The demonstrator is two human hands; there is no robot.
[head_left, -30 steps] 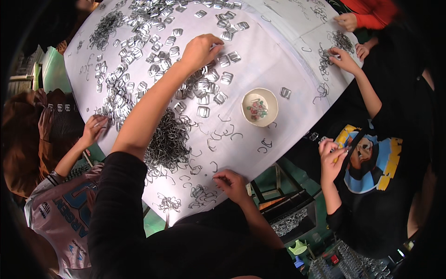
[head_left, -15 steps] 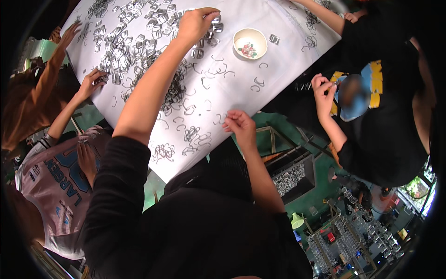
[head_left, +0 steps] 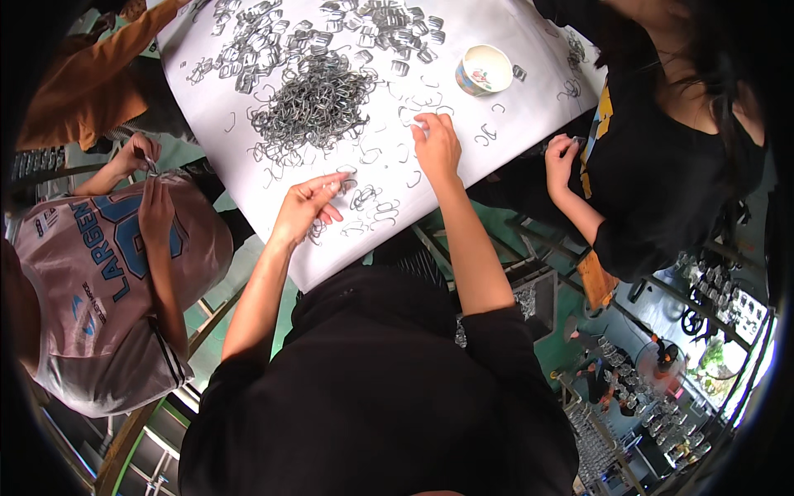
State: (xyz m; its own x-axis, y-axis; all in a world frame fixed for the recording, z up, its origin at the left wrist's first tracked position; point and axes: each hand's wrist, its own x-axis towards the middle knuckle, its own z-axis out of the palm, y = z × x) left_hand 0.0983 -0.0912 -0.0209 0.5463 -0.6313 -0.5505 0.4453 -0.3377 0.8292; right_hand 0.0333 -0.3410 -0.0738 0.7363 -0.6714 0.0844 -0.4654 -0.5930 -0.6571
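My left hand (head_left: pixel 310 207) is over the near part of the white table, index finger and thumb brought close together beside a cluster of bent wire clips (head_left: pixel 364 198). Whatever lies between those fingertips is too small to make out. Farther right, my right hand (head_left: pixel 438 149) reaches down among scattered C-shaped wire pieces (head_left: pixel 426 107), fingers bent and slightly apart, with nothing visible in them. A dense heap of dark wire clips (head_left: pixel 310 103) lies beyond my left hand. Past it are many shiny metal buckles (head_left: pixel 265 50), with another group of buckles (head_left: pixel 397 33) farther right.
A paper bowl (head_left: pixel 484 70) with small coloured bits stands at the far right of the table (head_left: pixel 240 157), a single buckle (head_left: pixel 518 73) beside it. People sit close on both sides: one in a pink jersey (head_left: pixel 116 273), one in black (head_left: pixel 662 165), another in an orange sleeve (head_left: pixel 107 74).
My left hand has come back from the far buckles to the near wire clips. My right hand has moved farther over the table. The whole view has shifted.
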